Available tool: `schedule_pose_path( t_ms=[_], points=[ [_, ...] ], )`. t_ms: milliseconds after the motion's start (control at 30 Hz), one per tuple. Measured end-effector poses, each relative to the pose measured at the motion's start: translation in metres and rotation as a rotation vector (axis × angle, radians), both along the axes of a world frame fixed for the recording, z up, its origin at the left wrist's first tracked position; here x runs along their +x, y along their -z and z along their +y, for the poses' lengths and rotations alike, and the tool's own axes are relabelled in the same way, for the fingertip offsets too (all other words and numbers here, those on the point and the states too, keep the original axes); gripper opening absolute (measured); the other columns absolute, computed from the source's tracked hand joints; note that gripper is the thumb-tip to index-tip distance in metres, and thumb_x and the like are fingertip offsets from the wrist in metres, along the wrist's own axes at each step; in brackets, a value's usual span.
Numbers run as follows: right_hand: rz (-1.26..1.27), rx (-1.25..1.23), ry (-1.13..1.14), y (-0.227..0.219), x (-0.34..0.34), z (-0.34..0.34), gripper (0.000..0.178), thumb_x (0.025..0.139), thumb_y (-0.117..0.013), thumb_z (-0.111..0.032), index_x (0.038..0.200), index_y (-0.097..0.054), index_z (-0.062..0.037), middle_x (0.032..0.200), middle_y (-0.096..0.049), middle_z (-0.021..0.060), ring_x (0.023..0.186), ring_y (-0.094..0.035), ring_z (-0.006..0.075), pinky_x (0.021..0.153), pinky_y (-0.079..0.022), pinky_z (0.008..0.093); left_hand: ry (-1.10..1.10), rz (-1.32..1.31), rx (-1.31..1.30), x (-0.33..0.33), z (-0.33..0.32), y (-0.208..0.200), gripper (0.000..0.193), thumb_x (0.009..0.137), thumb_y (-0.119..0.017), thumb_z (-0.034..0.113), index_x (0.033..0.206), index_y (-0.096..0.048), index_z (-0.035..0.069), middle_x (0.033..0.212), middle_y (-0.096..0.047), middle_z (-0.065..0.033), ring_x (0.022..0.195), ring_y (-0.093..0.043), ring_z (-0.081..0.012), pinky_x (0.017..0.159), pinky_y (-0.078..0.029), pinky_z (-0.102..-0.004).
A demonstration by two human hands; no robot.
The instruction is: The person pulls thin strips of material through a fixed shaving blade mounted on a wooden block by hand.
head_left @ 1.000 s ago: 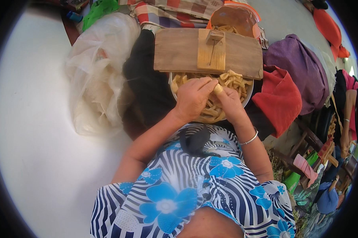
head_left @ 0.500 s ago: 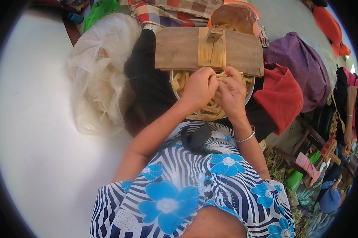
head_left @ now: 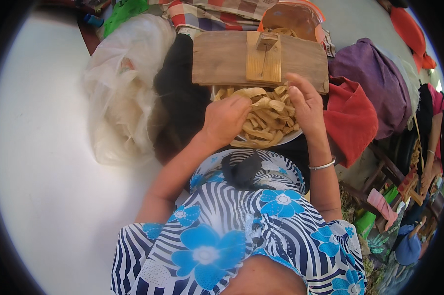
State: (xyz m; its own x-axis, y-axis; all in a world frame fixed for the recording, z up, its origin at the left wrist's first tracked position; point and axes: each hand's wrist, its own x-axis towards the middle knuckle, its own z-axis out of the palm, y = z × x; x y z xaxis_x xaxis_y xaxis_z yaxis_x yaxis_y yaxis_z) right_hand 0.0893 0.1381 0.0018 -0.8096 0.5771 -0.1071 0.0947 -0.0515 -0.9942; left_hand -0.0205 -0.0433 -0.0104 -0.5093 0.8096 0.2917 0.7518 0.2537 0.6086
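Note:
Over a pale metal bowl (head_left: 296, 133) heaped with tan, flat, ribbon-like strips (head_left: 261, 129), both my hands work close to the board's near edge. My left hand (head_left: 225, 119) is closed, thumb against fingers, on a tan strip (head_left: 267, 102) that runs rightward and looks knotted or bunched. To the right of the bowl, my right hand (head_left: 306, 105) is lifted with thumb and fingers apart; nothing shows in it. A brown wooden board (head_left: 222, 59) lies across the bowl's far side. Fixed to its middle is a lighter wood piece (head_left: 263, 64) with a small block and a thin dark line.
An orange-rimmed container (head_left: 293, 22) with more tan pieces stands beyond the board. A cloudy plastic bag (head_left: 126, 93) is at left. Red cloth (head_left: 352, 120) and purple cloth (head_left: 372, 88) lie at right. Another person's arm (head_left: 432, 147) shows at the far right.
My hands were together at the board's edge and have moved apart. The left came down and left with the strip; the right moved right and its fingers spread.

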Motion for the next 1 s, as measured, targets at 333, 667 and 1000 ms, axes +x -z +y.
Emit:
schedule_pose_path(
  t_ms=[333, 667, 1000],
  points=[
    [-0.194, -0.233, -0.328, -0.002, -0.014, 0.033, 0.014, 0.087, -0.063, -0.008, 0.098, -0.065, 0.0014, 0.074, -0.063, 0.0015, 0.062, -0.057, 0.0065, 0.058, -0.045, 0.0191, 0.109, -1.096, -0.053, -0.042, 0.033, -0.006, 0.015, 0.092, -0.058, 0.012, 0.092, -0.063, -0.002, 0.068, -0.054, 0.0014, 0.063, -0.048, -0.0068, 0.056, -0.041, -0.0246],
    [-0.136, -0.01, -0.07, 0.029, -0.047, 0.037, 0.011, 0.088, -0.061, -0.008, 0.093, -0.062, 0.0011, 0.064, -0.055, -0.0017, 0.054, -0.048, 0.0048, 0.05, -0.038, 0.0192, -0.003, -1.132, -0.026, -0.087, 0.061, 0.016, 0.015, 0.091, -0.058, 0.015, 0.096, -0.061, 0.002, 0.069, -0.053, 0.0013, 0.059, -0.045, -0.006, 0.053, -0.037, -0.0218],
    [-0.173, 0.557, -0.001, 0.048, -0.056, 0.029, 0.01, 0.085, -0.061, -0.01, 0.088, -0.063, -0.0009, 0.069, -0.061, 0.0116, 0.064, -0.06, 0.0196, 0.061, -0.047, 0.0315, -0.09, -0.47, 0.01, -0.082, 0.071, 0.053, 0.016, 0.087, -0.061, 0.017, 0.093, -0.06, 0.003, 0.074, -0.063, -0.0127, 0.068, -0.06, -0.0255, 0.061, -0.046, -0.0368]
  ],
)
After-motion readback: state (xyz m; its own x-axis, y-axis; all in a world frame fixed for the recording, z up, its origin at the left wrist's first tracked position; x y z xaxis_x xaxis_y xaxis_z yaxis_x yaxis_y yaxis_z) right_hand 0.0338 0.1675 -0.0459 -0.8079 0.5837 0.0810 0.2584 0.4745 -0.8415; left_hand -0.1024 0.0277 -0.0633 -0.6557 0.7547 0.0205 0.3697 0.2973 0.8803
